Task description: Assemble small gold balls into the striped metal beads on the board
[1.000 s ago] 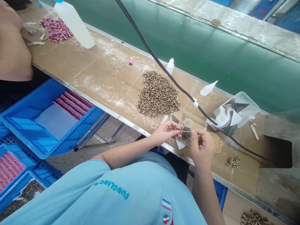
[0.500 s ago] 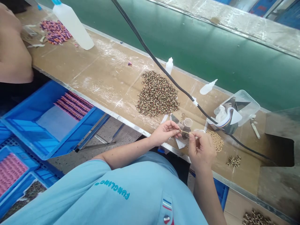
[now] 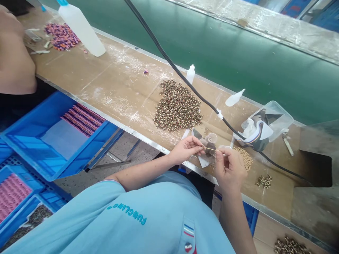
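My left hand and my right hand meet over the near edge of the brown workbench. Both are pinched on a thin yellowish stick that runs between their fingertips. Just behind the stick lie a small clear cup and a dark piece of film. A big heap of small brown patterned rings lies beyond my left hand. A smaller pile of pale beads sits right of my right hand, and a little cluster of rings lies further right.
A black cable crosses the bench to a clear plastic tub. Small dropper bottles and a large white bottle stand along the green conveyor belt. Blue crates sit at left. Another person's arm rests far left.
My right hand shifted slightly along the stick, fingers still pinched; the left hand stays put. The view barely moved.
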`<state>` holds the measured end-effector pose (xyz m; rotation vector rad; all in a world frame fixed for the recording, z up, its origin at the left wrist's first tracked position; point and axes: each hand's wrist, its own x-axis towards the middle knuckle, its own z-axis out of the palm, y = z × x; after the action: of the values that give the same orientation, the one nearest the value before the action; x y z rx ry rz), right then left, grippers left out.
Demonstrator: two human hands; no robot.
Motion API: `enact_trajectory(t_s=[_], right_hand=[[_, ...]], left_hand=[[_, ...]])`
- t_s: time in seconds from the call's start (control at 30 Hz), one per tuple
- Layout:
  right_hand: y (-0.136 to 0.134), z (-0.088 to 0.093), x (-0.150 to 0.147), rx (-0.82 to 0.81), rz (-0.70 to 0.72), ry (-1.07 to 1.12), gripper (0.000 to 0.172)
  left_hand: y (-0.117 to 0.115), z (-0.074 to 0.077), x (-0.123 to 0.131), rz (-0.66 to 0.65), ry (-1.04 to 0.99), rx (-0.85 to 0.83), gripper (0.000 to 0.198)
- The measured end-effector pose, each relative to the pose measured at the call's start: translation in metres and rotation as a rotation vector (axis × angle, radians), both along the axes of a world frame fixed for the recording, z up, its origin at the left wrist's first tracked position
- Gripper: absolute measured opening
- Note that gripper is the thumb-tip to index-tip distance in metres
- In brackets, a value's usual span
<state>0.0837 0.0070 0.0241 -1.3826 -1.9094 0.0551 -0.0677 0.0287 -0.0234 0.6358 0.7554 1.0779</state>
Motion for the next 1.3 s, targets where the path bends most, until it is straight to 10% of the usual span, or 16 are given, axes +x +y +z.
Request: enact_trajectory(t_s=[0.97,1.3], right_hand=[[0.022,-0.010,-0.004,-0.035,-0.133,-0.105,0.018],[-0.034,-0.021,0.055,-0.284,-0.330,0.065,0.021]], left_hand=[[-0.002,-0.002,0.000,0.013,0.096,0.006,0.031],[-0.001,0.002,0.001,0.012,0.155,0.008,0.029]])
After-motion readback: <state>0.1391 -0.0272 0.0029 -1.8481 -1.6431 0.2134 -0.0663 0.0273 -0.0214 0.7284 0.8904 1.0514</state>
